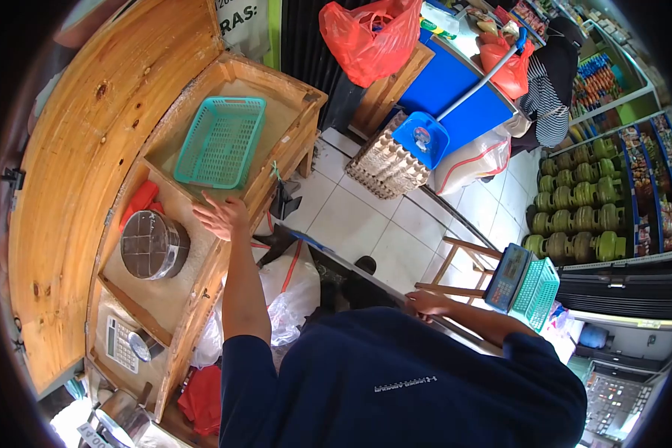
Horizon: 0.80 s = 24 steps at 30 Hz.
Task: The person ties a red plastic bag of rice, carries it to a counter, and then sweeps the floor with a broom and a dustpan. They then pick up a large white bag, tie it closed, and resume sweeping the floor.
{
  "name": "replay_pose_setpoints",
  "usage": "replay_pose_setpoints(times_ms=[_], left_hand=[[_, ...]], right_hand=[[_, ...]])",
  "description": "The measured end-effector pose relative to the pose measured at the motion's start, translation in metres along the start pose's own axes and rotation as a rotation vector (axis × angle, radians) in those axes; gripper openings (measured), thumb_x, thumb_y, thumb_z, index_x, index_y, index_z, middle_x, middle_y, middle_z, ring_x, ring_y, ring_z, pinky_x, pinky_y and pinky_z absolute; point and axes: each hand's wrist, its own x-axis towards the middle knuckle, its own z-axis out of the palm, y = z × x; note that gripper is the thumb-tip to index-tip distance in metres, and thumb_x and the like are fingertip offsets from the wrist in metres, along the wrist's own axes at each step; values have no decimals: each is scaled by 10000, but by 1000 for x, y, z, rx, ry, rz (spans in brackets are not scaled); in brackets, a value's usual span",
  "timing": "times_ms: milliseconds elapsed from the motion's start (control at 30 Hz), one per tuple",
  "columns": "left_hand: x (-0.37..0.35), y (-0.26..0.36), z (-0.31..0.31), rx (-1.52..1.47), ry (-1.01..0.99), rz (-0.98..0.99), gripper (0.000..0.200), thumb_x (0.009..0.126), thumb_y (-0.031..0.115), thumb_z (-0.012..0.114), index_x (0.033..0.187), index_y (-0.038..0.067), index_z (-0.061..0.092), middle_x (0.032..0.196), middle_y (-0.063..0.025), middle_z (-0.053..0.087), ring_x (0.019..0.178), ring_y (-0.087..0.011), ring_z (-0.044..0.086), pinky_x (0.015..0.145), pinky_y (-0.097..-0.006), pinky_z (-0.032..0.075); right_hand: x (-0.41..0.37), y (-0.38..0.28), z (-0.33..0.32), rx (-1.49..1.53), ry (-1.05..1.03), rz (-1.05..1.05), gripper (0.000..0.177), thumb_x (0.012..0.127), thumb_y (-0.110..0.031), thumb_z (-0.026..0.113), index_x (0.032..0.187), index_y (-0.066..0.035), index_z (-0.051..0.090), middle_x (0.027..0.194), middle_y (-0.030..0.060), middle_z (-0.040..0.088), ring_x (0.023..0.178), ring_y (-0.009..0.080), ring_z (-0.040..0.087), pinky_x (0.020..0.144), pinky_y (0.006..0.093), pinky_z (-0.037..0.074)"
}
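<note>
My left hand (222, 216) is open over the wooden bin (190, 299), fingers spread, with its fingertips right by the near end of a green plastic basket (220, 142). The basket sits upright on pale grain in the bin's far compartment. In the compartment beside it, a round metal tin (154, 245) with cross bars over its top rests on more grain, a red plastic bag (140, 203) behind it. My right hand (425, 305) is closed at the edge of a long dark panel (358, 280) in front of my body; I cannot tell what its fingers hold.
A calculator (122, 343) and a small can (145, 346) lie in the bin's near compartment. To the right are a wooden stool (455, 272), a scale (508, 276) and green gas cylinders (575, 216). Ahead stand stacked egg trays (388, 160), a blue dustpan (422, 138) and a person (549, 97).
</note>
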Motion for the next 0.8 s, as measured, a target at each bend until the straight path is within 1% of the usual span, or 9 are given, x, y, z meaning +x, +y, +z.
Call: replay_pose_setpoints(times_ms=[133, 267, 300, 367, 400, 467, 533, 667, 800], left_hand=[[0, 1, -1, 2, -6, -13, 583, 755, 259, 497, 1300, 101, 368, 1330, -281, 285, 1228, -405, 298, 964, -482, 315], [1, 0, 1, 4, 7, 0, 578, 756, 265, 493, 1297, 100, 374, 1324, -286, 289, 1225, -403, 302, 968, -479, 309], [0, 0, 1, -1, 18, -1, 577, 756, 267, 491, 1295, 98, 375, 1321, -287, 293, 1223, -402, 305, 968, -477, 308], [-1, 2, -3, -4, 3, -3, 576, 757, 269, 491, 1294, 96, 377, 1319, -287, 295, 1221, -401, 307, 967, -477, 309], [0, 2, -5, -5, -3, -5, 575, 758, 271, 490, 1293, 94, 378, 1316, -287, 298, 1219, -400, 309, 966, -478, 309], [2, 1, -5, 5, -2, -1, 574, 759, 273, 490, 1292, 92, 379, 1315, -286, 301, 1218, -400, 311, 966, -478, 310], [-1, 1, -4, 13, -14, 2, 573, 760, 274, 490, 1291, 90, 380, 1314, -286, 303, 1217, -400, 312, 965, -477, 310], [2, 1, 1, -7, 20, 5, 580, 752, 269, 490, 1293, 92, 378, 1318, -284, 299, 1218, -399, 311, 968, -474, 308], [0, 1, -5, -2, -33, 1, 585, 742, 259, 489, 1294, 98, 379, 1323, -284, 294, 1222, -400, 307, 969, -479, 306]], right_hand=[[-14, 11, -10, -166, 237, -25, 273, 906, -253, 384, 979, -9, 483, 621, 92, 534, 433, 166, 531, 364, 299, 438], [74, 67, -31, -590, 498, -157, 318, 854, -202, 462, 1099, 1, 455, 749, 225, 579, 626, 319, 606, 559, 406, 485], [86, 67, -35, -589, 496, -153, 318, 854, -202, 462, 1099, 1, 455, 749, 225, 579, 626, 319, 606, 559, 406, 485], [106, 49, -41, -1264, 51, -347, 337, 798, -189, 512, 1034, 49, 482, 832, 261, 582, 774, 351, 605, 621, 430, 480], [102, 39, -32, -1268, 51, -351, 337, 798, -189, 512, 1034, 49, 482, 832, 261, 582, 774, 351, 605, 621, 430, 480], [77, 19, -3, -735, -10, -69, 322, 756, -186, 543, 976, 47, 519, 887, 266, 579, 849, 379, 589, 657, 448, 476], [72, 40, 26, -658, 137, -146, 293, 779, -188, 516, 964, 40, 523, 879, 264, 588, 840, 405, 587, 677, 463, 471], [18, 42, 21, -835, -45, -134, 318, 814, -203, 485, 1025, 34, 487, 879, 274, 588, 819, 406, 593, 687, 466, 472], [-34, 49, -10, -775, 232, -90, 316, 851, -225, 449, 1083, -11, 454, 903, 253, 594, 798, 409, 594, 686, 483, 464]])
